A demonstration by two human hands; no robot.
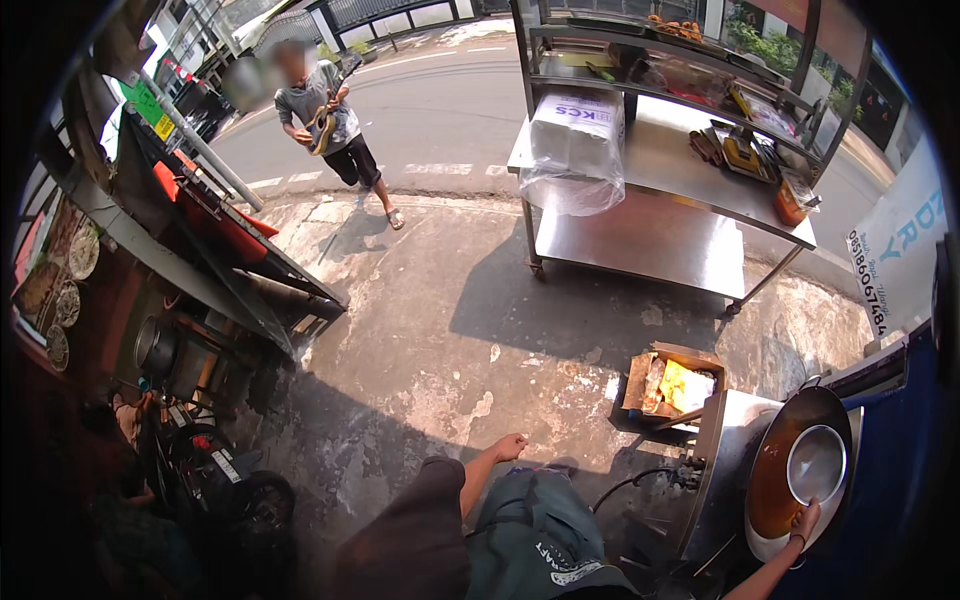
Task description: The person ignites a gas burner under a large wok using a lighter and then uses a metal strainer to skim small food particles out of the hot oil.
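My right hand (806, 519) grips the handle of a round metal strainer (817, 465) at the lower right. The strainer sits over the right part of a large wok (820, 406), which holds brown-orange oil (772, 480). Whether the mesh touches the oil is hard to tell. Under the wok stands a stainless steel stove stand (739, 420). My left hand (510, 448) hangs in front of my dark green apron (536, 517), away from the stove. Its fingers are curled, and nothing shows in them.
A cardboard box (641, 379) with packets lies beside the stove, near a black hose (630, 478). Ahead stands a wheeled steel food cart (675, 165) bearing a plastic-wrapped stack (576, 131). A person (330, 112) with a small guitar (322, 131) walks at the roadside. A motorbike (225, 465) stands left.
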